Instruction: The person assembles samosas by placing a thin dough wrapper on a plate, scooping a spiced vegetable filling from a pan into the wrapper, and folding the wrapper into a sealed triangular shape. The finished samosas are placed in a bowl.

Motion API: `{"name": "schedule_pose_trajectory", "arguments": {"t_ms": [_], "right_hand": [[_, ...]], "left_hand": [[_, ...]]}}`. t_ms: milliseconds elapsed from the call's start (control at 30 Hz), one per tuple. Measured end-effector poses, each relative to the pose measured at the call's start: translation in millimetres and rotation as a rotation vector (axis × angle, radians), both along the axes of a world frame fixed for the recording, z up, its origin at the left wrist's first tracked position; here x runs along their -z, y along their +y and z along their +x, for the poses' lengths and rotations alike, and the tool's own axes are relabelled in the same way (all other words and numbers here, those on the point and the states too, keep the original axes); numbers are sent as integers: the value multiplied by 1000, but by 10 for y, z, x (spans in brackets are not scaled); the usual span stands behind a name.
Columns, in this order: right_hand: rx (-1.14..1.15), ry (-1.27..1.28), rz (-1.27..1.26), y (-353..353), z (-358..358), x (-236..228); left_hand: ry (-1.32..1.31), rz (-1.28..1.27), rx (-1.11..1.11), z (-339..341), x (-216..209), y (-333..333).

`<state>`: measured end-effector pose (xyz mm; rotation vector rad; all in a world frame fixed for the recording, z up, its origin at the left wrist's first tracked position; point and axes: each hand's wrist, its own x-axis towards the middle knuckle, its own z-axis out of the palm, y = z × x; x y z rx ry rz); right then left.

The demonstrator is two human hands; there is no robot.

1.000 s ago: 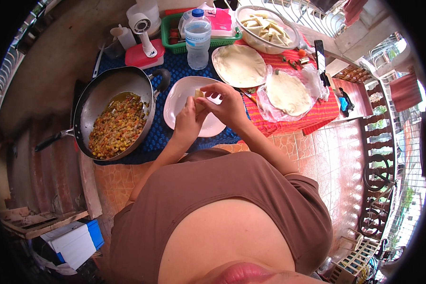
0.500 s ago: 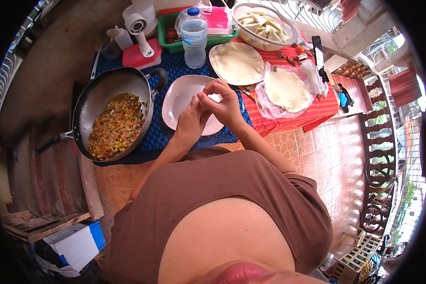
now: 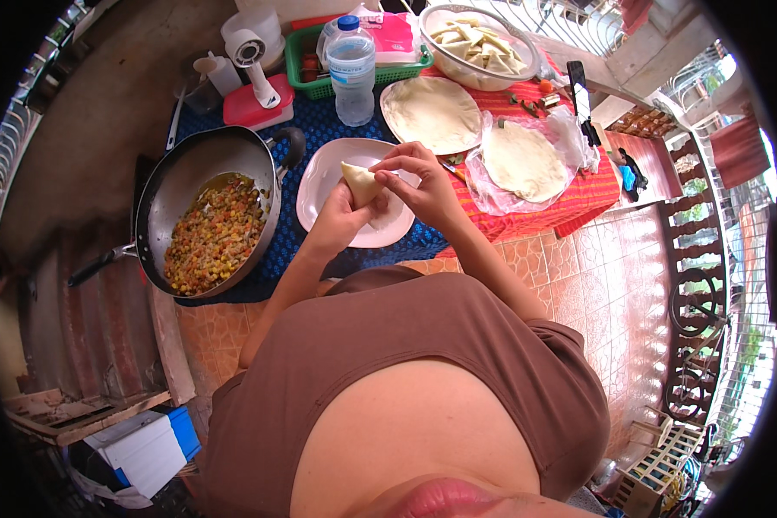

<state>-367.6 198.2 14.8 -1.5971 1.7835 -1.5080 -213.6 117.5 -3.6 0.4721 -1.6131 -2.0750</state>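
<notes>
Cream-coloured dough makes up the folded wrapper (image 3: 360, 183), a small triangle held over the dish with one corner pointing up and away from the person. The left hand (image 3: 341, 216) is clamped on its lower part, thumb and fingers around it. The right hand (image 3: 425, 188) has its thumb and fingertips bent in at the triangle's right edge; whether they pinch it or only rest there, I cannot tell. This looks like the shaping or edge-pressing step, with the triangle nearly formed. A next move on that edge would call for a steady left hold and light fingertip pressure, since thin dough could split.

Beneath the grip is a shallow white dish (image 3: 311, 177), with no food visible in its uncovered part. Left of the grip, a dark wok (image 3: 168, 173) holds chopped filling (image 3: 216, 237) in yellow, orange and brown, covering part of its base. Beyond the grip to the right, a clear bowl (image 3: 529, 65) is heaped with pale triangles (image 3: 475, 45). Nearer on that side lie a round stack of wrappers (image 3: 432, 116) and another pale round (image 3: 525, 164) on plastic. Straight beyond the grip, past a water bottle (image 3: 352, 82), a green basket (image 3: 315, 88) carries a pink-and-white package (image 3: 388, 39).
</notes>
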Motion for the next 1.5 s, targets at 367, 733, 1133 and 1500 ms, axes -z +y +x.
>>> {"name": "schedule_pose_trajectory", "arguments": {"t_ms": [367, 733, 1133, 1500], "right_hand": [[-174, -372, 83, -12, 53, 129], [-123, -591, -7, 78, 52, 27], [-50, -590, -58, 84, -41, 104], [-54, -672, -7, 216, -246, 89]], "left_hand": [[-24, -55, -8, 2, 41, -7], [78, -64, -146, -88, 8, 72], [-11, -24, -88, -140, 52, -53], [90, 162, -156, -387, 189, -126]]}}
